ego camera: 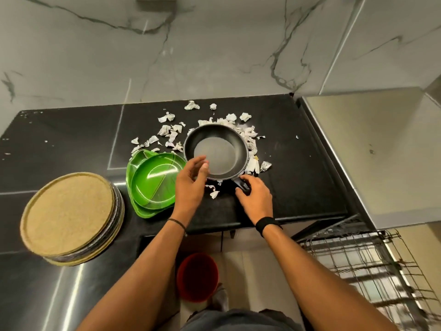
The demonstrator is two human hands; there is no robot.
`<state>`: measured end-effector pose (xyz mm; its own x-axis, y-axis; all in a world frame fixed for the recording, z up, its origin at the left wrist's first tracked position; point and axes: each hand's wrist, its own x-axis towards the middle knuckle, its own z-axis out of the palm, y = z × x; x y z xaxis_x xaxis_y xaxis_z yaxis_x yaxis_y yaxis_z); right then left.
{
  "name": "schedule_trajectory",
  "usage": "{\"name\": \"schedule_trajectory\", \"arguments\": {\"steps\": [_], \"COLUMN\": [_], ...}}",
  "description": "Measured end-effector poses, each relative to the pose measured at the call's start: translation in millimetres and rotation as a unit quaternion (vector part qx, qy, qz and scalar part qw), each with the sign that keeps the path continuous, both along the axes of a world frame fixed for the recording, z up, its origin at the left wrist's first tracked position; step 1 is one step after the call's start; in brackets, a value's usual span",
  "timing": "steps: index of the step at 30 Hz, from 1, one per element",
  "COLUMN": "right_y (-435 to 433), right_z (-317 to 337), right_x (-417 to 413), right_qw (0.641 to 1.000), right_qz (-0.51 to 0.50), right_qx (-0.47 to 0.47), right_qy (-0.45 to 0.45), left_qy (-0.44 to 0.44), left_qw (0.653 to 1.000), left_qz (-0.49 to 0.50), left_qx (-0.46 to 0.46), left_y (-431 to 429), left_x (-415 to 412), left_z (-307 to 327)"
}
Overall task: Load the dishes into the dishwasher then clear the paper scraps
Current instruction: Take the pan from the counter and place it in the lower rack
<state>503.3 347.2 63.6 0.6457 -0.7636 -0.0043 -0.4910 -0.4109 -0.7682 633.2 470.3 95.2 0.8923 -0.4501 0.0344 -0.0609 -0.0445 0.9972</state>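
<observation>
Both arms reach forward over the dark surface (298, 187). The right hand (254, 195) curls its fingers round the short black handle (241, 185) of the pan (216, 139), which sits among the paper scraps (170, 132). The left hand (191, 181) hovers at the pan's near rim, fingers loosely bent, holding nothing. Green plates (150, 185) lie just left of it, and the dishwasher rack (358, 261) stands open low on the right.
</observation>
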Motion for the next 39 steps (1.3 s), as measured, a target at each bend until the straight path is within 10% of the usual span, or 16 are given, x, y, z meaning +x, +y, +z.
{"name": "schedule_trajectory", "arguments": {"steps": [5,13,28,39], "right_y": [-14,-52,-77,-72], "right_z": [14,42,47,6], "right_x": [-14,-80,-295,-443], "right_qw": [0.997,0.994,0.932,0.918], "right_qz": [-0.042,-0.097,-0.245,-0.334], "right_qx": [-0.027,-0.05,-0.221,-0.145], "right_qy": [-0.054,-0.028,0.149,0.154], "left_qy": [-0.273,-0.614,-0.672,-0.637], "left_qw": [0.956,0.727,0.586,0.542], "left_qz": [0.01,-0.212,-0.451,-0.546], "left_qx": [0.108,0.221,0.044,0.052], "left_y": [5,-62,-220,-259], "left_x": [29,33,-210,-388], "left_z": [7,16,24,4]}}
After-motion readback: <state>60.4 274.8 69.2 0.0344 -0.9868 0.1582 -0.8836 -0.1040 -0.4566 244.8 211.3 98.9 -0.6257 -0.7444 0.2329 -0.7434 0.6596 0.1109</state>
